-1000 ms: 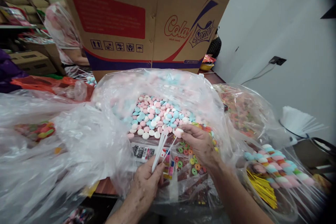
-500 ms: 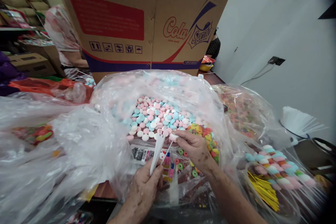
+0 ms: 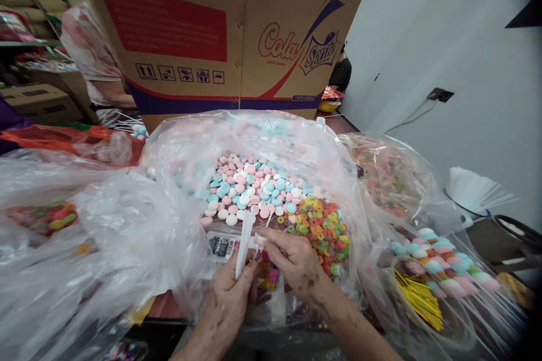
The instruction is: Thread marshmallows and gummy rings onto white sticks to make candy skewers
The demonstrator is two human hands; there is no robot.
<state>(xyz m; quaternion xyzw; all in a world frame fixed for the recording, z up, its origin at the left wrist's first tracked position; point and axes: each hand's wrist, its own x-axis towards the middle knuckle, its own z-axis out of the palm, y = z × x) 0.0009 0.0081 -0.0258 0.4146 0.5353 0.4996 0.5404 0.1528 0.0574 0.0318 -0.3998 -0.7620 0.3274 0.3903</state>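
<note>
My left hand (image 3: 228, 287) is closed around a bundle of white sticks (image 3: 244, 242), which stand upright, and a single thin stick leans out beside them. My right hand (image 3: 292, 256) pinches a pale pink marshmallow (image 3: 259, 240) on that single stick, whose tip pokes out above it. Just beyond lie loose pink, blue and white marshmallows (image 3: 249, 183) in a large clear plastic bag (image 3: 178, 124). Colourful gummy rings (image 3: 324, 231) are heaped to the right of them, near my right hand. A small printed packet (image 3: 222, 246) lies partly behind my left hand.
A tall cardboard carton (image 3: 190, 22) stands behind the bag. On the right are finished-looking marshmallow skewers (image 3: 444, 259), gold twist ties (image 3: 417, 299) in a tub and a fan of white sticks (image 3: 476, 192). Crumpled plastic (image 3: 127, 225) covers the left. A person's arm (image 3: 112, 93) shows behind.
My right hand has come down and left, sliding the marshmallow from the single stick's tip further down it. The gummy rings show more fully. The whole view has shifted slightly.
</note>
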